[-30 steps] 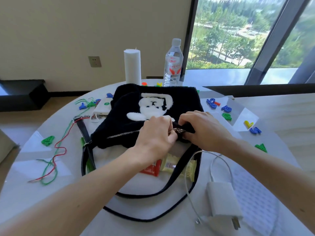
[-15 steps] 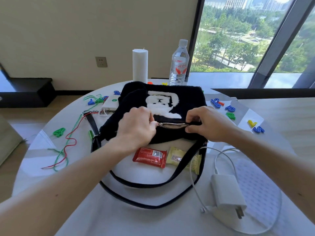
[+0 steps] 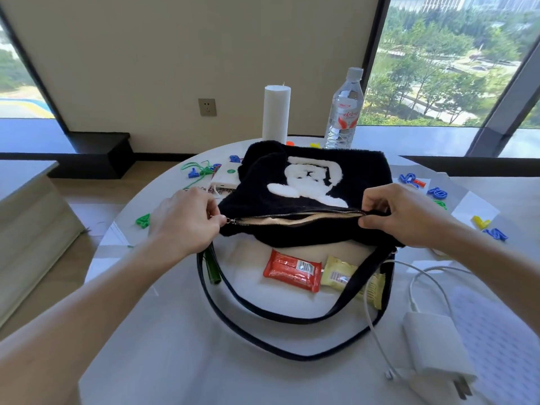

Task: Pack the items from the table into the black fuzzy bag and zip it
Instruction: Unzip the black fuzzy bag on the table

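Note:
The black fuzzy bag point(image 3: 315, 194) with a white bear patch lies on the round white table point(image 3: 175, 346). Its zipper runs open along the near edge, showing a beige lining point(image 3: 295, 220). My left hand point(image 3: 187, 220) pinches the zipper pull at the bag's left end. My right hand point(image 3: 406, 214) pinches the bag's right end. In front of the bag, inside its strap loop point(image 3: 263, 314), lie a red snack packet point(image 3: 292, 270) and a yellow snack packet point(image 3: 339, 277). A white charger point(image 3: 435, 346) with its cable lies at the right, and a green marker point(image 3: 213, 270) at the left.
A white cylinder point(image 3: 276, 112) and a water bottle point(image 3: 344, 109) stand behind the bag. A white power bank point(image 3: 226, 178), green and red cords and coloured plastic letters and numbers point(image 3: 436, 192) are scattered on both sides. A pale cabinet point(image 3: 29, 229) stands left of the table.
My left hand has drawn the zipper pull from the bag's right end to its left end, opening the bag. My right hand kept hold of the right end.

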`<action>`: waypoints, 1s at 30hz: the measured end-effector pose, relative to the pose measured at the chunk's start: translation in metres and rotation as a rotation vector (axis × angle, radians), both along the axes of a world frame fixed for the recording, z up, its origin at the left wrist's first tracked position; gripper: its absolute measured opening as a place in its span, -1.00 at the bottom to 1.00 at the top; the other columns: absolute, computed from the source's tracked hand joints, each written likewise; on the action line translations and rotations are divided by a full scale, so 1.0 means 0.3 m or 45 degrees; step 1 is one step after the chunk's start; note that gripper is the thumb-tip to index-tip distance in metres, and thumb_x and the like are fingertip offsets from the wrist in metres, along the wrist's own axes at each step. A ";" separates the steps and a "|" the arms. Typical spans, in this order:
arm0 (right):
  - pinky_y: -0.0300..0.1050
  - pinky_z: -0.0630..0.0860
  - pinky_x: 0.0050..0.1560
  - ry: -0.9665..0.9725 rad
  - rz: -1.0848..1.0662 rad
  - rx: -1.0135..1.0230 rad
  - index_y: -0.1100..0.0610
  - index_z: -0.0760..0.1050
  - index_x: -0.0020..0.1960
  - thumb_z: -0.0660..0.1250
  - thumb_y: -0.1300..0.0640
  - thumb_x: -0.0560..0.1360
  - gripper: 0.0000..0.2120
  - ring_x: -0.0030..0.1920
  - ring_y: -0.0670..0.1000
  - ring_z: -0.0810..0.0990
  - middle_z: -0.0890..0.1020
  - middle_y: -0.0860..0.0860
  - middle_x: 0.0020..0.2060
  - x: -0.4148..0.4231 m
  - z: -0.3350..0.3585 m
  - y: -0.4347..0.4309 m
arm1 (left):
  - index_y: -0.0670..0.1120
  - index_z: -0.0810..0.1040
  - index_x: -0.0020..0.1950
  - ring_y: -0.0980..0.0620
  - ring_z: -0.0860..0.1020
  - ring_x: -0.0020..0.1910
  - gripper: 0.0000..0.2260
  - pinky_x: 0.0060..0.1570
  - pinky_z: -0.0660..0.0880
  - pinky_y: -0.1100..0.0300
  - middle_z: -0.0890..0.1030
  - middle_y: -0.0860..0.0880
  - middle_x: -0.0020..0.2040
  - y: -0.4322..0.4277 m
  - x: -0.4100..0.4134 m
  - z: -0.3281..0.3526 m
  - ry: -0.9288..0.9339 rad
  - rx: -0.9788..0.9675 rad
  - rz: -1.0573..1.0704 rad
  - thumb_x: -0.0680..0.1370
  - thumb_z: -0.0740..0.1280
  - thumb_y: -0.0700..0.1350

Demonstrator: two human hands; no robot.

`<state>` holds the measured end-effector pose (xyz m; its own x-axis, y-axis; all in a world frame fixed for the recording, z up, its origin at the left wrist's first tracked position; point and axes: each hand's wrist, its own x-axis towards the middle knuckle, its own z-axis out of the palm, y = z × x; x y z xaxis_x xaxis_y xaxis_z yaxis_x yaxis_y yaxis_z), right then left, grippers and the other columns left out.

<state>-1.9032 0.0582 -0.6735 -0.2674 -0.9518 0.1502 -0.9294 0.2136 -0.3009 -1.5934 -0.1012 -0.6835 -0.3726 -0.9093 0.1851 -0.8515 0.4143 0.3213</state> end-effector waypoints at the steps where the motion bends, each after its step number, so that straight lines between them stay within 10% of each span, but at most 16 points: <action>1: -0.06 0.45 -0.34 -0.007 -0.004 0.001 -0.12 0.45 -0.28 0.51 -0.07 0.45 -0.75 -0.36 -0.03 0.54 0.57 -0.07 -0.41 0.000 0.003 0.001 | 0.05 0.58 -0.28 -0.06 0.57 -0.13 -0.80 -0.23 0.40 0.14 0.61 0.07 -0.26 0.002 0.003 -0.001 -0.009 -0.006 0.009 0.49 0.44 0.09; 8: -0.10 0.44 -0.36 -0.039 -0.020 0.098 -0.05 0.47 -0.31 0.50 -0.17 0.42 -0.70 -0.37 -0.03 0.53 0.60 -0.07 -0.37 0.024 0.023 0.011 | 0.05 0.60 -0.17 -0.09 0.53 -0.12 -0.84 -0.18 0.36 0.13 0.58 0.04 -0.19 0.044 -0.036 0.047 -0.262 -0.122 0.002 0.44 0.45 0.12; 13: -0.14 0.40 -0.33 0.037 0.018 0.037 -0.04 0.49 -0.26 0.41 -0.15 0.51 -0.74 -0.31 -0.10 0.54 0.59 -0.10 -0.35 0.065 0.019 -0.016 | 0.09 0.62 -0.10 -0.01 0.43 0.17 -0.97 0.17 0.40 0.02 0.51 0.05 0.07 0.084 -0.111 0.078 -0.011 -0.187 -0.499 0.49 0.43 -0.01; 23: 0.01 0.42 -0.06 0.188 -0.195 -0.426 -0.01 0.50 -0.14 0.35 0.01 0.55 -0.88 -0.17 0.04 0.53 0.54 -0.14 -0.28 0.120 0.045 -0.016 | 0.10 0.61 0.28 0.03 0.52 0.19 -0.70 0.22 0.40 0.03 0.57 0.11 0.23 0.069 -0.214 0.024 -0.062 -0.285 -0.669 0.56 0.33 -0.09; 30: -0.04 0.51 0.06 0.294 0.349 -0.260 0.04 0.53 0.13 0.33 0.09 0.52 -0.81 0.07 -0.01 0.52 0.57 -0.08 0.03 0.275 -0.013 -0.011 | 0.01 0.55 0.37 -0.04 0.48 0.17 -0.56 0.17 0.38 -0.03 0.52 0.02 0.20 0.066 -0.241 0.004 0.062 -0.403 -0.611 0.48 0.40 -0.12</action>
<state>-1.8208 0.0550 -0.6773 0.0547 -0.9276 0.3696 -0.9917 -0.0937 -0.0885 -1.6657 -0.0814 -0.6824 -0.7140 -0.5382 0.4479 -0.5319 0.8329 0.1529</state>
